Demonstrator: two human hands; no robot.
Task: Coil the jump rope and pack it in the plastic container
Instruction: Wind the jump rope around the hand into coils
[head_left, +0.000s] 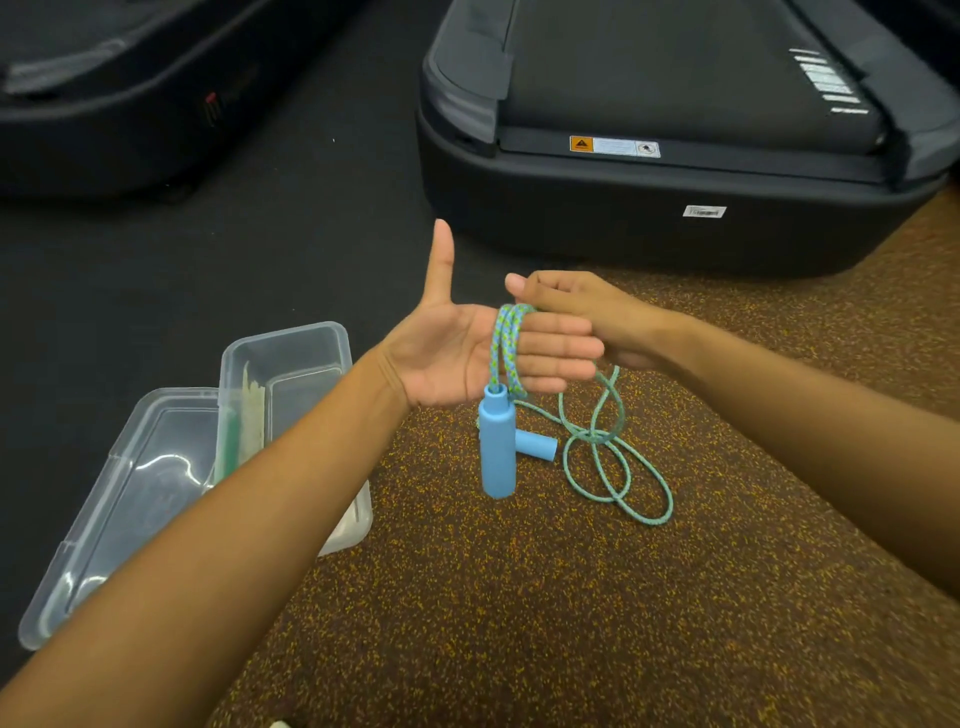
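While flat and open, palm up, thumb raised, left hand (457, 348) wrapped in green-blue jump rope (506, 345) — blue handle (497, 449) dangling below, second handle (537, 446) and loose loops on speckled floor (519, 597). Right hand (582, 317) pinched shut on cord above the fingers. Leftward, clear plastic container (291, 374) open beside its lid (130, 499). Beyond — black treadmill (675, 130).
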